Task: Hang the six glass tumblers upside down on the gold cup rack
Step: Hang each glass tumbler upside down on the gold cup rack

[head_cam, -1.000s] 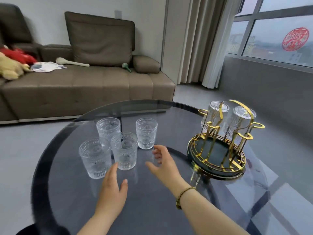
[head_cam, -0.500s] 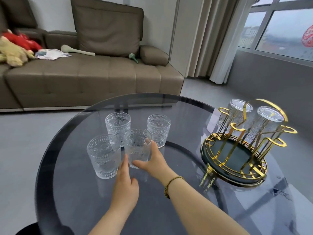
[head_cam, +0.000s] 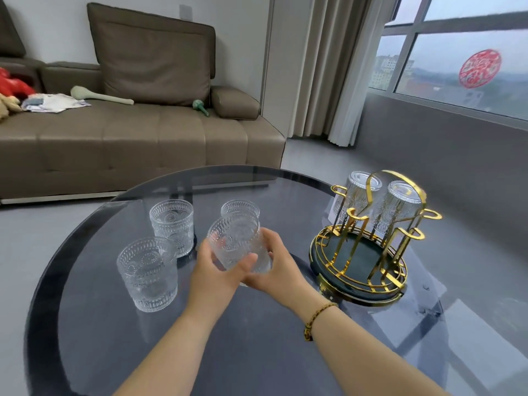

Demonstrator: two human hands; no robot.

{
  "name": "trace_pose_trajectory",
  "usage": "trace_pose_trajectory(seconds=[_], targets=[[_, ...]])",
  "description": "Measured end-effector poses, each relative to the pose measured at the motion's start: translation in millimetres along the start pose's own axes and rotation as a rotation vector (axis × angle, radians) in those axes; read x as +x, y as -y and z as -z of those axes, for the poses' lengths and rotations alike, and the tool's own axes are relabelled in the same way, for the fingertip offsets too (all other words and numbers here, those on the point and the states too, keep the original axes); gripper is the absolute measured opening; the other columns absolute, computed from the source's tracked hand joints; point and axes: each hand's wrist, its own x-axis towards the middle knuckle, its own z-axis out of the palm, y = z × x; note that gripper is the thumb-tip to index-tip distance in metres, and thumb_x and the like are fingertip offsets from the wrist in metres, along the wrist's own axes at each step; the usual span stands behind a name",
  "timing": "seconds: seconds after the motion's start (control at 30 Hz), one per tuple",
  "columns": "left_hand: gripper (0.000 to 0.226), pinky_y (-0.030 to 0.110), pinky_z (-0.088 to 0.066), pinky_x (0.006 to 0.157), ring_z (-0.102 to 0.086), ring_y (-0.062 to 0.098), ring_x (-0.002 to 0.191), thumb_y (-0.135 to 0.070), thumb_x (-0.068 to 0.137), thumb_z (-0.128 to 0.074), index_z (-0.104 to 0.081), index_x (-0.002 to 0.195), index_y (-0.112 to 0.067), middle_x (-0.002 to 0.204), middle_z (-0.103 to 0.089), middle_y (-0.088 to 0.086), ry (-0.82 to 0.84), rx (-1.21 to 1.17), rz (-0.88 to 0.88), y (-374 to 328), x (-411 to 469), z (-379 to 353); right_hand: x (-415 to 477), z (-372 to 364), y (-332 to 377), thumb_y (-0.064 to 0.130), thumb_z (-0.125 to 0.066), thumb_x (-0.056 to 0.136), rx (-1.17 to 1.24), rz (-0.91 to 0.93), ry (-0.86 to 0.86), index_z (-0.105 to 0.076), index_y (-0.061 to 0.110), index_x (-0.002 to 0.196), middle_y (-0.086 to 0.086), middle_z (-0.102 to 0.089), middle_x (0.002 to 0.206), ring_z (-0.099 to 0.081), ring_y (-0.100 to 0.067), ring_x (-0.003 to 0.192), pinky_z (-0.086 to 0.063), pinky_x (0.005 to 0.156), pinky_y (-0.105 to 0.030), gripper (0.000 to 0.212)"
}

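Two tumblers [head_cam: 383,201] hang inverted on rack [head_cam: 360,252], right of grip. Both hands, left hand [head_cam: 217,270] and right hand [head_cam: 274,267], clasp third tumbler [head_cam: 237,244], lifted, tilted, probably for flipping. Three remaining glasses [head_cam: 148,270] stand left and behind.

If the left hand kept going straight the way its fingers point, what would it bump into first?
Probably the tumbler that both hands hold: the left hand already touches its near side, with the right hand opposite. Beyond it stands another tumbler, though depth is hard to judge.
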Motion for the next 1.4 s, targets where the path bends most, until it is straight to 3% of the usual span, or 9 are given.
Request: trace_pose_trajectory(seconds=[0.13, 0.27, 0.47, 0.53, 0.67, 0.87, 1.07, 1.13, 1.4], targets=[[0.042, 0.026, -0.049, 0.072, -0.061, 0.01, 0.087, -0.034, 0.055, -0.078, -0.052, 0.088, -0.033, 0.093, -0.064, -0.005, 0.069, -0.104, -0.013, -28, -4, -24, -20, 35, 14, 0.026, -0.077, 0.061, -0.029, 0.085, -0.095, -0.029, 0.031, 0.128, 0.007, -0.041, 0.13, -0.036, -0.007, 0.123, -0.036, 0.103, -0.026, 0.083], [0.052, 0.024, -0.059, 0.065, -0.065, 0.017, 0.088, -0.043, 0.057, -0.07, -0.056, 0.1, -0.02, 0.099, -0.064, 0.006, 0.234, -0.319, 0.028, -51, -14, -48, -40, 72, 24, 0.022, -0.075, 0.064, 0.048, 0.126, -0.164, -0.02, 0.052, 0.117, 0.024, -0.034, 0.117, -0.03, 0.012, 0.112, -0.032, 0.08, 0.005, 0.082], [0.047, 0.029, -0.056, 0.07, -0.063, 0.019, 0.099, -0.052, 0.051, -0.06, -0.055, 0.089, -0.026, 0.104, -0.066, 0.004, 0.431, -0.442, 0.085, -58, -25, -89, -66, 113, 27, 0.019, -0.074, 0.064, 0.173, 0.083, -0.249, -0.035, 0.046, 0.106, 0.01, -0.047, 0.108, -0.058, -0.009, 0.095, -0.051, 0.079, -0.022, 0.063], [0.05, 0.026, -0.054, 0.072, -0.064, 0.009, 0.092, -0.055, 0.056, -0.051, -0.054, 0.096, -0.023, 0.099, -0.068, -0.003, 0.514, -0.432, 0.086, -52, -24, -100, -73, 125, 24, 0.013, -0.072, 0.067, 0.168, 0.094, -0.31, -0.036, 0.04, 0.098, 0.006, -0.05, 0.099, -0.064, 0.0, 0.078, -0.052, 0.063, -0.014, 0.055], [0.083, 0.024, -0.039, 0.094, -0.053, 0.001, 0.101, -0.077, 0.057, -0.025, -0.041, 0.119, -0.026, 0.12, -0.055, -0.003, 0.664, -0.262, 0.082, -31, -21, -107, -87, 157, 27, 0.018, -0.072, 0.064, 0.146, 0.094, -0.382, -0.036, 0.035, 0.092, 0.005, -0.053, 0.093, -0.065, -0.004, 0.072, -0.053, 0.057, -0.016, 0.049], [0.04, 0.014, -0.015, 0.099, -0.028, 0.011, 0.13, -0.03, 0.094, -0.028, -0.041, 0.129, -0.017, 0.143, -0.034, 0.002, 0.554, 0.293, -0.041, 23, -19, -120, -102, 217, 47, 0.021, -0.069, 0.061, 0.023, 0.144, -0.499, -0.041, 0.037, 0.088, 0.006, -0.053, 0.093, -0.06, -0.01, 0.077, -0.052, 0.058, -0.013, 0.042], [0.047, 0.038, -0.01, 0.115, -0.009, 0.017, 0.141, -0.037, 0.093, -0.029, -0.02, 0.138, -0.025, 0.153, -0.012, -0.001, 0.643, 0.809, -0.259, 51, -5, -133, -100, 276, 60, 0.043, -0.067, 0.058, -0.227, 0.004, -0.562, -0.037, 0.039, 0.101, -0.006, -0.046, 0.118, -0.054, -0.022, 0.098, -0.048, 0.079, -0.022, 0.052], [0.05, 0.037, -0.007, 0.116, -0.006, 0.016, 0.141, -0.04, 0.093, -0.028, -0.013, 0.139, -0.028, 0.154, -0.008, -0.002, 0.659, 0.876, -0.291, 56, -3, -135, -94, 294, 60, 0.039, -0.07, 0.063, -0.407, -0.079, -0.6, -0.033, 0.031, 0.112, -0.002, -0.04, 0.118, -0.046, -0.022, 0.103, -0.038, 0.084, -0.032, 0.062], [0.054, 0.033, -0.002, 0.115, 0.003, 0.013, 0.141, -0.047, 0.091, -0.023, 0.0, 0.138, -0.034, 0.154, 0.002, -0.005, 0.667, 0.936, -0.332, 64, -2, -135, -53, 306, 62, 0.031, -0.074, 0.064, -0.737, -0.116, -0.457, -0.038, 0.019, 0.118, -0.007, -0.042, 0.131, -0.038, -0.013, 0.106, -0.029, 0.087, -0.025, 0.066]])
